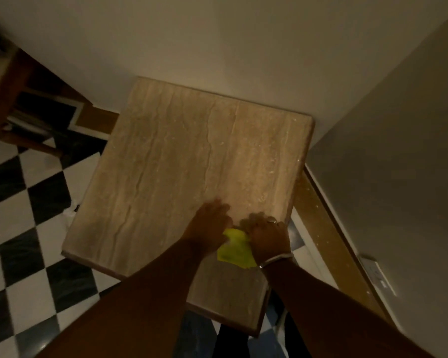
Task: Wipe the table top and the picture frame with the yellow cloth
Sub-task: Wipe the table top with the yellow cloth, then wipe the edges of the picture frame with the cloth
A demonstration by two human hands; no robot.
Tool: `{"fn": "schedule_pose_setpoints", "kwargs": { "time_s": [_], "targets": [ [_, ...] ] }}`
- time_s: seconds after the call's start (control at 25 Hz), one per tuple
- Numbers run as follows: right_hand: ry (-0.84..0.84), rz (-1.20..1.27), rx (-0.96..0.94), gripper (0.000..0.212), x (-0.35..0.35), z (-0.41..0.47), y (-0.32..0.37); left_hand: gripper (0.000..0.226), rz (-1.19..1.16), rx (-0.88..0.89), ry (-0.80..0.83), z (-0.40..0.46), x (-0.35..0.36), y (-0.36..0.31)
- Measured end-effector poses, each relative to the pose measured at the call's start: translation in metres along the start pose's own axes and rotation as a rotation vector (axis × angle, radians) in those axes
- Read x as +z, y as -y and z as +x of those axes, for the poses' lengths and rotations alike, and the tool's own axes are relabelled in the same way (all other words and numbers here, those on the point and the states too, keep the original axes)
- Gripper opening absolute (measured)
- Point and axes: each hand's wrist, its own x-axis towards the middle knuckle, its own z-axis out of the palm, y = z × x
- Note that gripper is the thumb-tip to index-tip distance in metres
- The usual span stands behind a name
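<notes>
A square beige stone table top stands in the corner of the room, seen from above. The yellow cloth lies crumpled on it near the front right edge. My left hand rests on the cloth's left side with fingers pointing forward. My right hand, with a ring and a metal bracelet, presses on the cloth's right side with fingers curled. Much of the cloth is hidden under both hands. No picture frame is in view.
White walls meet at the corner behind and to the right of the table. A black and white checkered floor spreads to the left. Wooden furniture stands at the far left. A wall socket sits low on the right wall.
</notes>
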Motion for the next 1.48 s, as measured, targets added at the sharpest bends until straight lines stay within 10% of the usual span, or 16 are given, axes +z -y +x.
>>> {"fn": "schedule_pose_setpoints", "kwargs": {
  "time_s": [0.16, 0.44, 0.88, 1.48],
  "targets": [
    [0.057, 0.109, 0.166, 0.017, -0.068, -0.034, -0.023, 0.018, -0.559, 0.002, 0.112, -0.007, -0.078, -0.030],
    [-0.571, 0.470, 0.355, 0.022, -0.336, -0.184, -0.117, 0.024, -0.632, 0.437, -0.055, 0.013, -0.381, -0.169],
    [-1.373, -0.105, 0.540, 0.018, -0.737, -0.585, -0.140, 0.041, -0.739, 1.353, -0.525, -0.201, -0.801, -0.518],
    [-1.652, -0.728, 0.809, 0.017, -0.885, -0.824, -0.132, 0.029, -0.762, 1.622, -1.041, -0.376, -0.953, -0.708]
  ]
}}
